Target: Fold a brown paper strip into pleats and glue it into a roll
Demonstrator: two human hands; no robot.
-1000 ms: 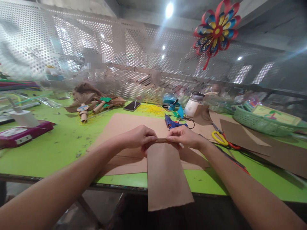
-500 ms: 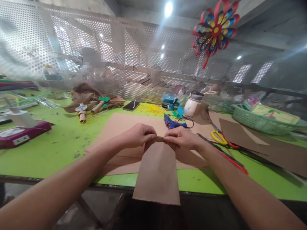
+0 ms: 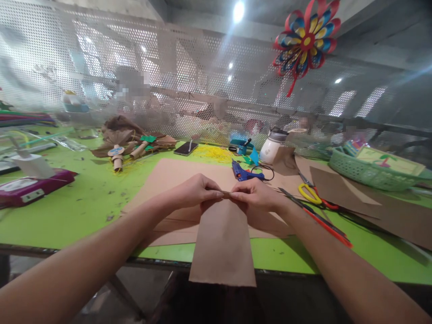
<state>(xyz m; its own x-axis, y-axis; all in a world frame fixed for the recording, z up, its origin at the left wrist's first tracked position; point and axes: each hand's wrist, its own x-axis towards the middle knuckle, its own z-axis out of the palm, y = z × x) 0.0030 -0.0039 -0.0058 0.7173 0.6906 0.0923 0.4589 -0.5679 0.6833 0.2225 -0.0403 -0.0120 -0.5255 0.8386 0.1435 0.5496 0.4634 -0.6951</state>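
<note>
A strip of brown paper (image 3: 223, 247) hangs toward me over the table's front edge, its far end folded or rolled into a narrow band. My left hand (image 3: 197, 191) pinches that band from the left, thumb and fingers closed on it. From the right, my right hand (image 3: 254, 193) pinches the same band, its fingertips close to the left ones. Beneath both hands lie larger sheets of brown paper (image 3: 165, 175). Just beyond my right hand rests a blue glue gun (image 3: 246, 172) with a black cord.
To the right lie yellow-handled scissors (image 3: 309, 193), a red-and-black cutting tool (image 3: 329, 227) and dark brown sheets (image 3: 388, 220). A green basket (image 3: 374, 173) and a white bottle (image 3: 271, 149) stand behind. At left are a purple power strip (image 3: 37, 186), paper figures (image 3: 117, 157) and a phone (image 3: 185, 148).
My left hand has slid slightly right along the folded band, closer to my right hand. Both hands keep their pinch on the paper, and the camera view has shifted a little.
</note>
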